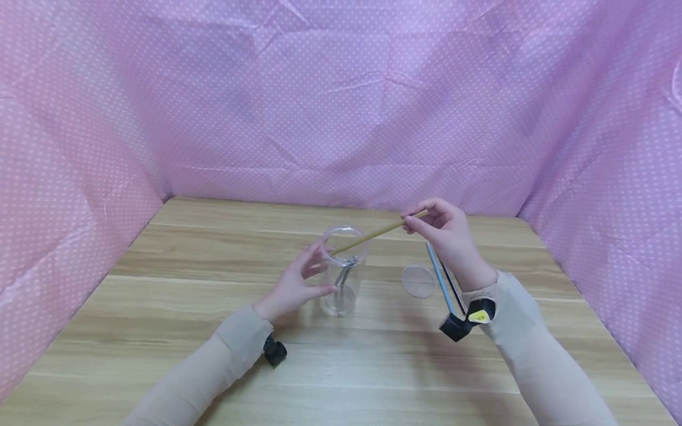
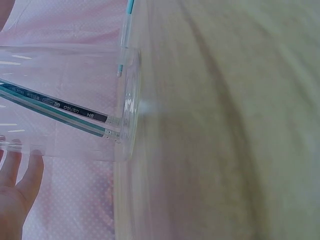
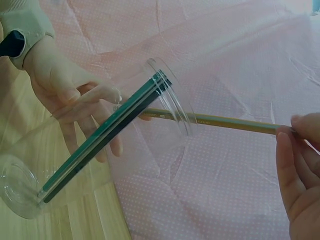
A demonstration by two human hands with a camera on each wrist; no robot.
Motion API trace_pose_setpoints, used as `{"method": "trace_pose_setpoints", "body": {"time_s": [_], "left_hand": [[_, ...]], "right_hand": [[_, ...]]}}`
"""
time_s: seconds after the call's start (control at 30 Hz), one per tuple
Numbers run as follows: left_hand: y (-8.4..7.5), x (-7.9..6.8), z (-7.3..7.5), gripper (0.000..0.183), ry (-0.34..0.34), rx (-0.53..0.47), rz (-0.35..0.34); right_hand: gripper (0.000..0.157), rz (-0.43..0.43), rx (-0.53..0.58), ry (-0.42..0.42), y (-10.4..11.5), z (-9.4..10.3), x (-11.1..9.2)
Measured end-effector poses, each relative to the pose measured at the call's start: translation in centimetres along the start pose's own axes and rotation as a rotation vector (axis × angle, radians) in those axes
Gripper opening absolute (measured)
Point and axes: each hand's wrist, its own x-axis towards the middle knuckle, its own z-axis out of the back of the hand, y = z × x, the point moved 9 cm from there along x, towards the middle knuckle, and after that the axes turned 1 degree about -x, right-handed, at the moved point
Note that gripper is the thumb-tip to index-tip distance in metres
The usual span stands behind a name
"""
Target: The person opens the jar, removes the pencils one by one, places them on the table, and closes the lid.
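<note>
The left hand (image 1: 290, 287) holds the clear cup (image 1: 356, 281) from its left side, fingers curved around the far wall and thumb on the near one. The cup stands upright on the table (image 1: 160, 296). The right hand (image 1: 447, 234), up and to the right of the cup, pinches a yellow pencil (image 1: 373, 235) near one end; the other end slants into the cup's mouth. Inside the cup lean a green pencil (image 2: 70, 119) and a black pencil (image 2: 75, 107) (marked HB). Right of the cup lies a round lid (image 1: 418, 281) (see-through), and farther right, a blue pencil (image 1: 440, 278) beside a dark pencil (image 1: 453, 287).
</note>
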Motion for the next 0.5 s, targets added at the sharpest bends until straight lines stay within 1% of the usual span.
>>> {"method": "trace_pose_setpoints", "body": {"time_s": [0.07,0.2,0.37,0.5], "left_hand": [[0.0,0.0,0.0,0.099,0.006,0.002,-0.006],[0.0,-0.1,-0.1,0.1,0.006,-0.006,-0.008],[0.1,-0.1,0.0,0.099,0.009,-0.009,0.003],[0.1,0.0,0.0,0.1,0.01,-0.011,-0.012]], "right_hand": [[0.031,-0.007,-0.036,0.008,0.0,0.2,-0.1],[0.027,-0.015,-0.071,0.014,0.3,0.7,-0.4],[0.029,0.012,-0.083,-0.002,0.8,2.0,-0.8],[0.032,0.035,-0.11,-0.004,0.9,3.3,-1.3]]}}
